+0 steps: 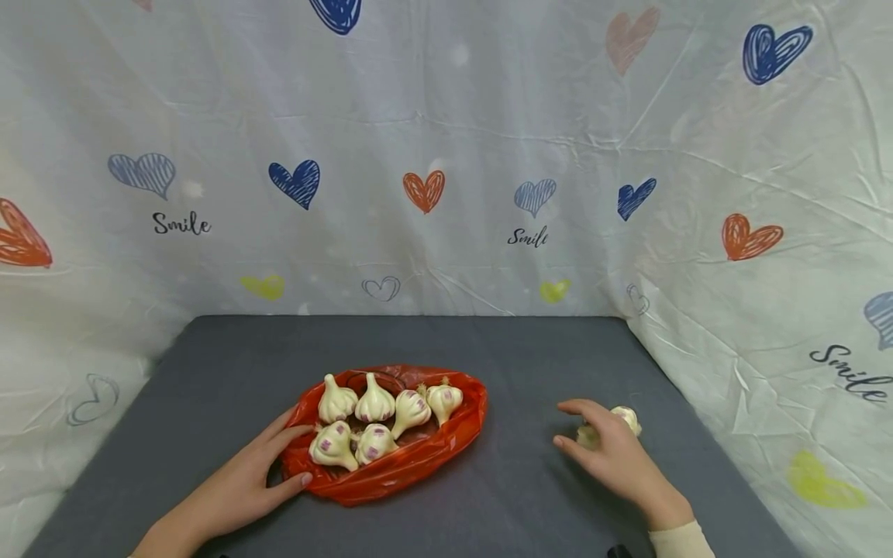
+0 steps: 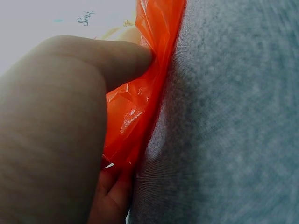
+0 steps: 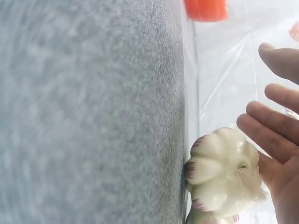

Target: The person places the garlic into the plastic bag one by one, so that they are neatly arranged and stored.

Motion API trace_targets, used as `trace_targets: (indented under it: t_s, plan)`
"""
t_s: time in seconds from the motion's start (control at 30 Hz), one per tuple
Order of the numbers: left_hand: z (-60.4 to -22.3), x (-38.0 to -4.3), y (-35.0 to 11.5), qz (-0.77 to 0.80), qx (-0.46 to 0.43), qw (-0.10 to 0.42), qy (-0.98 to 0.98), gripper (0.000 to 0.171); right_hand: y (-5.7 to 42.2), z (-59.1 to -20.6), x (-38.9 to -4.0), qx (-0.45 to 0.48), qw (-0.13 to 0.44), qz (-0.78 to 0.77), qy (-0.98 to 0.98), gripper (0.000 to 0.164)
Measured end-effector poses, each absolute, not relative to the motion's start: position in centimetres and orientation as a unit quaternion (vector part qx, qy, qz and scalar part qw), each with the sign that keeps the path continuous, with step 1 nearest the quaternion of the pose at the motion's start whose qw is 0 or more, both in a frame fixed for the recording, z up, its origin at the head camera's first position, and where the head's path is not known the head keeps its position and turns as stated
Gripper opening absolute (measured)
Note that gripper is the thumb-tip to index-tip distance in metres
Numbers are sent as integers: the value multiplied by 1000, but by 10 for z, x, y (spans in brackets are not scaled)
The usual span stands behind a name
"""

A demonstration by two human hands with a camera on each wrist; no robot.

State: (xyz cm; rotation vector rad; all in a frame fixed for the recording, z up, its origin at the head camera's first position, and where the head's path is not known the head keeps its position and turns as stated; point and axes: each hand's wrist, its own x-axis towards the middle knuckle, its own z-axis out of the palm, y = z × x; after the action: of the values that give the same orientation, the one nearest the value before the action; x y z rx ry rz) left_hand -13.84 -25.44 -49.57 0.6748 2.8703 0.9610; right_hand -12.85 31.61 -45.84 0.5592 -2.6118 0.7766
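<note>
A red plastic bag [image 1: 418, 463] lies spread open on the dark grey table, with several garlic bulbs [image 1: 375, 403] resting in it. My left hand [image 1: 268, 465] holds the bag's left end, thumb on the near side and fingers over the far rim. Seen from the left wrist, the thumb [image 2: 126, 60] presses into the red plastic. To the right of the bag, my right hand [image 1: 614, 457] hovers with thumb and fingers spread, holding nothing. Close beside its fingers sits a loose garlic bulb [image 3: 224, 170] with purple streaks. A second bulb [image 3: 210, 217] shows partly below it.
Dark grey cloth covers the table [image 1: 530, 349]. A white curtain [image 1: 460, 139] printed with hearts and "Smile" hangs behind it and along both sides. A small black object [image 1: 618, 552] shows at the front edge near the right sleeve [image 1: 682, 541].
</note>
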Motion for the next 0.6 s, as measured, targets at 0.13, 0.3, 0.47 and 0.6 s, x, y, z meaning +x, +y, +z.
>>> trace_targets:
  t_s: [0.13,0.3,0.47,0.6]
  plan:
    - [-495,-138,-254,306,214,17,927,75,319,-457,-125,178,159,283,-929,46]
    - [-493,-137,-253,301,211,22,930,76,320,-457,-121,172,165,282,-929,45]
    - [-492,-136,-252,303,210,28,929,76,321,-457,-118,173,178,272,-930,46]
    - [-492,-137,-252,305,212,24,928,76,323,-457,-117,164,178,267,-933,47]
